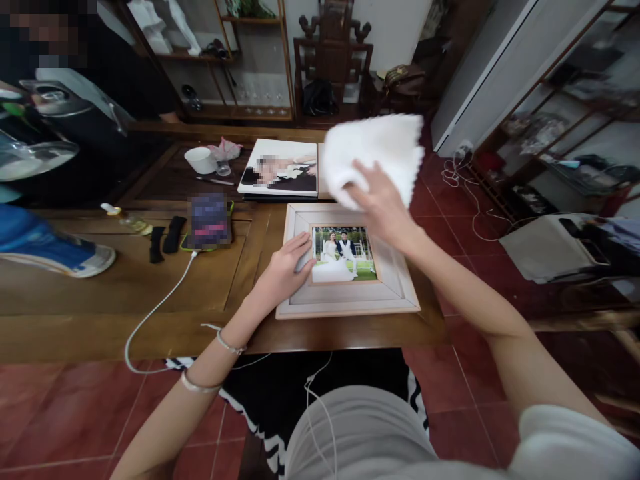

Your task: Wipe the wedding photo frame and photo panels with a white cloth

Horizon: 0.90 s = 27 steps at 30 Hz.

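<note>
A picture frame (350, 293) with a pale wooden border lies flat near the table's front edge. Inside it shows a photo (344, 257) of a couple in wedding clothes on grass. My left hand (287, 270) rests on the frame's left border, fingers stretched out over it. Above the frame's far right part, my right hand (383, 200) grips a white cloth (383, 143) with a scalloped edge. The cloth is slightly blurred and spreads out beyond my fingers. Behind the frame, partly covered by the cloth, lies a photo album or panel (280, 170).
On the left stand a blue-labelled bottle (45, 240), a small dropper bottle (127, 220) and a phone (209, 222) on a white cable (157, 313). A white cup (201, 160) sits farther back. A person in dark clothes (135, 73) is across the table, beside shelves (260, 113).
</note>
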Each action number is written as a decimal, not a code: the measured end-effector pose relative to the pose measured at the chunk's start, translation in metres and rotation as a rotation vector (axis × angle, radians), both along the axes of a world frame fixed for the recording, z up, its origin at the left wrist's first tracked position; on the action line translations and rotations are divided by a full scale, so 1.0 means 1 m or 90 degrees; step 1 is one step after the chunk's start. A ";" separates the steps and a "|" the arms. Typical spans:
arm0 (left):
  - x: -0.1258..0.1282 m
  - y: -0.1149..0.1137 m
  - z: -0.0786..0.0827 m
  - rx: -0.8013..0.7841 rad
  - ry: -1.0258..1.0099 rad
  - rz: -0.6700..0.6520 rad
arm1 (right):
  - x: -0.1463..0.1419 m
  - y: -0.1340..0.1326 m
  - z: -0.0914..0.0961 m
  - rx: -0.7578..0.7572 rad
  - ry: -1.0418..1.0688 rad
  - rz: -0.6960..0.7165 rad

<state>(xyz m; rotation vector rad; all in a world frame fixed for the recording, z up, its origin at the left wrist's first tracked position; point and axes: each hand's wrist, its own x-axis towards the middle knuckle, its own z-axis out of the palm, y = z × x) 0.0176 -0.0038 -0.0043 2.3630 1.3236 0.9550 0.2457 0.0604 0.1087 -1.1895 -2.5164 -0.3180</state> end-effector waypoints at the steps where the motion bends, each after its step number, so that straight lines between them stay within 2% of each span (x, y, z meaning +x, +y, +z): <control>1: 0.000 0.001 0.001 0.011 0.001 -0.003 | -0.013 0.002 -0.008 -0.026 -0.041 0.061; 4: 0.001 0.002 0.007 0.036 0.007 -0.006 | -0.042 0.001 -0.029 -0.102 -0.144 0.180; 6: 0.003 0.002 0.010 0.034 0.008 -0.007 | -0.049 -0.001 -0.036 -0.123 -0.161 0.198; 9: 0.004 0.002 0.011 0.023 0.006 -0.011 | -0.043 -0.005 -0.039 -0.125 -0.147 0.176; 15: 0.000 0.005 0.001 0.012 0.007 -0.001 | -0.006 -0.006 -0.031 -0.137 -0.169 0.096; 19: 0.000 0.005 0.000 0.011 0.010 0.002 | 0.032 -0.004 -0.023 -0.189 -0.200 -0.022; 23: 0.001 0.005 0.002 0.014 0.016 0.008 | 0.073 0.000 -0.008 -0.231 -0.192 -0.095; 25: 0.001 0.004 0.002 0.016 0.018 0.007 | 0.089 0.000 0.001 -0.184 -0.147 -0.149; 27: 0.001 0.004 0.002 0.022 0.018 0.007 | 0.096 -0.002 0.008 -0.090 -0.072 -0.202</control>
